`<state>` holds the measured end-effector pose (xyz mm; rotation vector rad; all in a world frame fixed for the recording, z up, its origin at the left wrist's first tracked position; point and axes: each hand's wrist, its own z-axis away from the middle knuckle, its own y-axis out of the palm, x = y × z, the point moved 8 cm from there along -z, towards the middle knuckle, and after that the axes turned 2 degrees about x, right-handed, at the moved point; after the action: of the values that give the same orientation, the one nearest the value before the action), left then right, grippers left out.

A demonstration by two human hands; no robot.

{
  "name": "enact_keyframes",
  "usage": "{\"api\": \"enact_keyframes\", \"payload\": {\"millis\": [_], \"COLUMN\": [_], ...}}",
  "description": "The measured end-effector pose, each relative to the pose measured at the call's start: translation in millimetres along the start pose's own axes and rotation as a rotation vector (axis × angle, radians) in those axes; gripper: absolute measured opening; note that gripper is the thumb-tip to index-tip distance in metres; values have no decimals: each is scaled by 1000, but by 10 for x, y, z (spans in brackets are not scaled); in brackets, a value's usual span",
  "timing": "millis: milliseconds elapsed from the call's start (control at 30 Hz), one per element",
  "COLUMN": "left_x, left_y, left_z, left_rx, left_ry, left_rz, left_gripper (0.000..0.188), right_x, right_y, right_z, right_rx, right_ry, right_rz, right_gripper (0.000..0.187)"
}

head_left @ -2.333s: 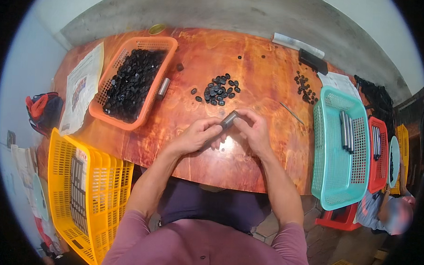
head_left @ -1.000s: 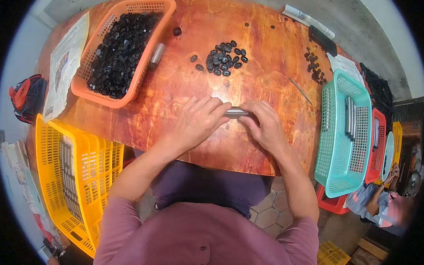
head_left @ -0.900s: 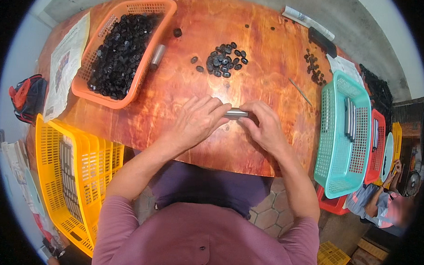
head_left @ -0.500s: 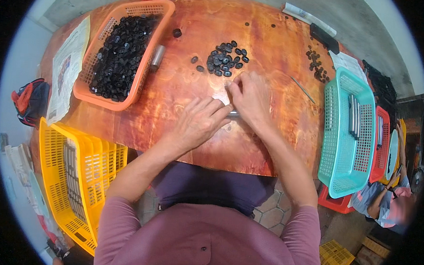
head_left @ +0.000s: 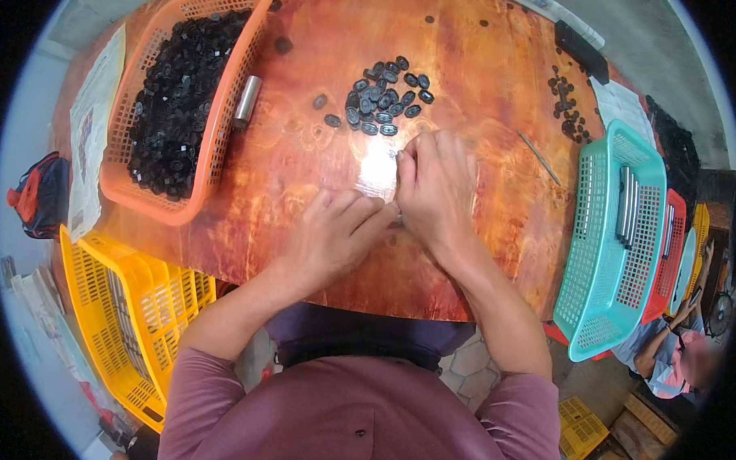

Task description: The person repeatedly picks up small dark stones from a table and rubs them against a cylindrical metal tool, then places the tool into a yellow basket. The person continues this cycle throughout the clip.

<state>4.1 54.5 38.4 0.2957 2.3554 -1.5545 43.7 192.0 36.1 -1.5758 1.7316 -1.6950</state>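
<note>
At the centre of the clock face, over the near part of the reddish-brown tabletop [head_left: 497, 259], the left hand [head_left: 336, 229] is closed, with its fingers curled over what looks like a metal tube [head_left: 397, 223]. Only a sliver of the tube shows between the hands; the rest is hidden. The right hand [head_left: 434, 184] is at one o'clock from the left, its fingers curled and its thumb and index tips close to a small dark spot; whether they pinch anything, I cannot tell.

Judging by that glint, the tube should be rigid, hard to dent with fingers and slick along its smooth wall, so it would roll if left loose. The best hold is probably a firm wrap around its middle, with the ends left free.

At twelve o'clock lies a loose cluster of black oval pieces [head_left: 386, 101]. They look like stiff, light plastic, glossy enough to slip; a thumb-and-finger pinch across the narrow sides should suit them.

A short metal cylinder [head_left: 248, 100] beside the orange basket [head_left: 203, 204] at ten o'clock looks weightier. At three o'clock, slim silver tubes [head_left: 628, 208] lie together in the turquoise basket [head_left: 595, 339], easiest lifted by the middle.
</note>
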Motion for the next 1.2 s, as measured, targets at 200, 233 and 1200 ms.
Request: {"api": "enact_keyframes", "payload": {"millis": [200,233,1200], "left_x": [-14,-9,-91], "left_y": [5,-4,-93], "left_z": [-46,-56,199], "left_rx": [-23,-33,-298], "left_ry": [28,29,-482], "left_rz": [-30,-27,1180], "left_gripper": [38,38,49], "right_x": [-10,-21,-480], "right_y": [19,31,104], "right_z": [13,-19,76], "right_rx": [-26,-12,-161], "right_ry": [-16,-3,328], "right_rz": [-11,-19,-820], "right_gripper": [11,12,35]}}
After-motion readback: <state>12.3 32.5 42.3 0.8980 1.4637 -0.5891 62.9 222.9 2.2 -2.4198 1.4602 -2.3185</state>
